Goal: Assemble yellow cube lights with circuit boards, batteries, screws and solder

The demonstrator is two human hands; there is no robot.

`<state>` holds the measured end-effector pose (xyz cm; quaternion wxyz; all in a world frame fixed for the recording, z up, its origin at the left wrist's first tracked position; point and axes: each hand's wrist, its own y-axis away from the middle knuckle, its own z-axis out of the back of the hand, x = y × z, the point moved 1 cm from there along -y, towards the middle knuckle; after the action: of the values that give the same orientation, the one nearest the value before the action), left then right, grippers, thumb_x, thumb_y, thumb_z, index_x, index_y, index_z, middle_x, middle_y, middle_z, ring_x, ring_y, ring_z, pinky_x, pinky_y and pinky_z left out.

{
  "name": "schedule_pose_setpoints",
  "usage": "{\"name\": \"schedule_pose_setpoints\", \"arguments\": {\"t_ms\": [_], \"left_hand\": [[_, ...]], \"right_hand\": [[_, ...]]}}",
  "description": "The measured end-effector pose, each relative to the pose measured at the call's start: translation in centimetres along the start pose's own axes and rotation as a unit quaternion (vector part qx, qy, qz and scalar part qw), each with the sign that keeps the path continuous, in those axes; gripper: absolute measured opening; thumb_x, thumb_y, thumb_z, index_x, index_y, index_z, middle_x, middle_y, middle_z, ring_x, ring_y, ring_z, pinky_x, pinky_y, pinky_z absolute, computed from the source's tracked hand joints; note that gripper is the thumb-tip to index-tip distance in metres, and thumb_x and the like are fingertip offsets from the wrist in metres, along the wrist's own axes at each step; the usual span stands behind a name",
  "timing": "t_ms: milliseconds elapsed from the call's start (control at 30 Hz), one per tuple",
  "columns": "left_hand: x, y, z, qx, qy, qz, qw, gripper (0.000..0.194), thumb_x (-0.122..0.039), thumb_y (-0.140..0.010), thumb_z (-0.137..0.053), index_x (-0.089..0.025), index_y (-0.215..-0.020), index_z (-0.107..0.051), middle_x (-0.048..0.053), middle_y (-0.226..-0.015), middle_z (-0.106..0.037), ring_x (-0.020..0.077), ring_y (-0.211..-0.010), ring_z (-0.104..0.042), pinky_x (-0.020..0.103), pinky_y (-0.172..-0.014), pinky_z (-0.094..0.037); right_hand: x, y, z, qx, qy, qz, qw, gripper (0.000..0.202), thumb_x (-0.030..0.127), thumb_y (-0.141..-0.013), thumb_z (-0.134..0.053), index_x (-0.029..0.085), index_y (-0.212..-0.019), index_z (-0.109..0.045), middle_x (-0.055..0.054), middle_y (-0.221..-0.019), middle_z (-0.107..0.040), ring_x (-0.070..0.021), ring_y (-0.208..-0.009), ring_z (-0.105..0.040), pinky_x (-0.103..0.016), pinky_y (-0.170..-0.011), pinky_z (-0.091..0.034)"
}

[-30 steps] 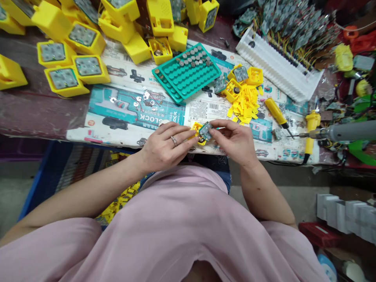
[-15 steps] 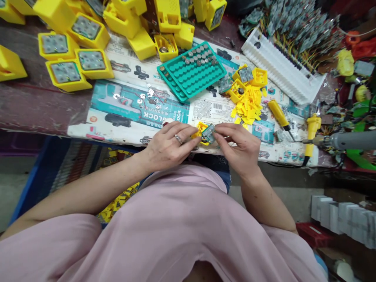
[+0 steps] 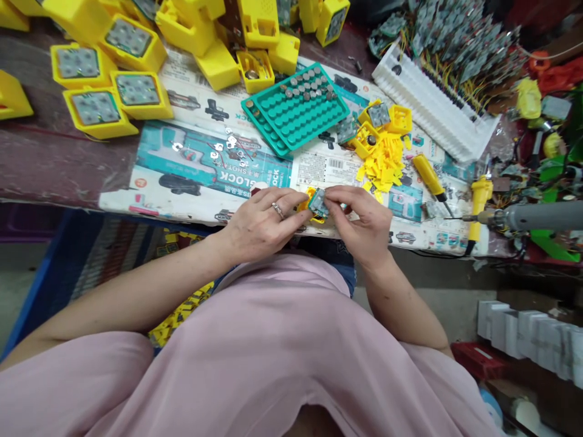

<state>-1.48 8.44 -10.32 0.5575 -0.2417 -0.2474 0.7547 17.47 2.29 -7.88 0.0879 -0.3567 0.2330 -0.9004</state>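
Near the table's front edge my left hand (image 3: 268,221), a ring on one finger, is closed around the left side of a small yellow plastic housing (image 3: 314,218). Most of that housing is hidden by my fingers and by the circuit board over it. The green and grey circuit board (image 3: 317,203) sits tilted at the housing's opening. My right hand (image 3: 362,221) pinches the board's right edge between thumb and fingers. Whether the board is inside the housing or just above it, I cannot tell.
A green tray (image 3: 296,112) with button cells lies beyond my hands. Right of it are small yellow plastic pieces (image 3: 382,164), a yellow screwdriver (image 3: 428,176) and a white foam rack (image 3: 437,109). Yellow cases (image 3: 98,112) stand at the back left. A grey-handled tool (image 3: 537,216) juts in from the right.
My right hand has moved left with the circuit board, bringing it closer over the yellow housing. The left hand keeps its grip. The whole view has shifted slightly.
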Motion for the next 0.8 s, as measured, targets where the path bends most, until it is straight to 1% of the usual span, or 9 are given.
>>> {"name": "schedule_pose_setpoints", "arguments": {"t_ms": [133, 233, 333, 500, 633, 700, 800], "left_hand": [[0.1, 0.4, -0.4, -0.014, 0.041, 0.001, 0.999, 0.020, -0.009, -0.089, -0.055, -0.010, -0.106, -0.067, 0.014, -0.105, -0.071, 0.0211, -0.100, -0.069, 0.032, -0.086, -0.060], [0.1, 0.8, -0.5, -0.022, 0.061, 0.008, 0.998, 0.022, -0.009, -0.089, -0.054, -0.010, -0.108, -0.066, 0.015, -0.107, -0.070, 0.0214, -0.103, -0.069, 0.031, -0.086, -0.060], [0.1, 0.9, -0.5, -0.019, 0.067, 0.022, 0.997, 0.023, -0.009, -0.091, -0.051, -0.010, -0.109, -0.065, 0.014, -0.109, -0.071, 0.0210, -0.105, -0.069, 0.032, -0.086, -0.061], [0.1, 0.9, -0.5, -0.013, 0.054, 0.024, 0.998, 0.021, -0.009, -0.090, -0.051, -0.011, -0.102, -0.068, 0.012, -0.106, -0.071, 0.0200, -0.100, -0.069, 0.030, -0.085, -0.060], [0.1, 0.8, -0.5, -0.012, 0.055, 0.043, 0.997, 0.019, -0.011, -0.091, -0.052, -0.014, -0.099, -0.069, 0.011, -0.109, -0.071, 0.0200, -0.103, -0.069, 0.030, -0.083, -0.060], [0.1, 0.8, -0.5, -0.011, 0.046, 0.049, 0.998, 0.017, -0.013, -0.091, -0.053, -0.015, -0.097, -0.069, 0.010, -0.109, -0.071, 0.0191, -0.101, -0.069, 0.029, -0.081, -0.060], [0.1, 0.7, -0.5, -0.021, 0.044, 0.039, 0.998, 0.017, -0.011, -0.092, -0.051, -0.014, -0.096, -0.068, 0.010, -0.104, -0.071, 0.0181, -0.097, -0.069, 0.027, -0.079, -0.060]], "right_hand": [[0.2, 0.0, -0.2, 0.002, 0.032, 0.007, 0.999, 0.010, 0.016, -0.090, -0.063, 0.020, -0.094, -0.071, -0.005, -0.096, -0.077, -0.0157, -0.092, -0.072, -0.030, -0.085, -0.058], [0.3, 0.1, -0.2, 0.004, 0.031, 0.008, 0.999, 0.010, 0.016, -0.090, -0.063, 0.019, -0.094, -0.071, -0.006, -0.096, -0.077, -0.0158, -0.092, -0.072, -0.029, -0.083, -0.058], [0.5, 0.2, -0.2, 0.011, 0.046, 0.027, 0.999, 0.010, 0.015, -0.090, -0.063, 0.020, -0.094, -0.070, -0.004, -0.094, -0.077, -0.0154, -0.092, -0.071, -0.029, -0.082, -0.056], [0.6, 0.7, -0.5, -0.003, 0.103, 0.067, 0.992, 0.011, 0.013, -0.089, -0.065, 0.020, -0.096, -0.069, -0.004, -0.093, -0.077, -0.0161, -0.088, -0.071, -0.030, -0.081, -0.055], [0.2, 1.0, -0.7, -0.015, 0.076, 0.070, 0.994, 0.014, 0.012, -0.089, -0.064, 0.020, -0.099, -0.069, -0.005, -0.094, -0.077, -0.0153, -0.089, -0.072, -0.030, -0.081, -0.056], [0.0, 1.1, -0.4, 0.001, 0.055, 0.071, 0.996, 0.014, 0.013, -0.090, -0.063, 0.021, -0.100, -0.069, -0.005, -0.096, -0.078, -0.0149, -0.092, -0.072, -0.029, -0.082, -0.056], [-0.1, 1.0, 0.4, 0.058, 0.071, 0.083, 0.992, 0.013, 0.021, -0.089, -0.067, 0.021, -0.102, -0.070, -0.006, -0.106, -0.077, -0.0170, -0.095, -0.070, -0.033, -0.086, -0.056]]}}
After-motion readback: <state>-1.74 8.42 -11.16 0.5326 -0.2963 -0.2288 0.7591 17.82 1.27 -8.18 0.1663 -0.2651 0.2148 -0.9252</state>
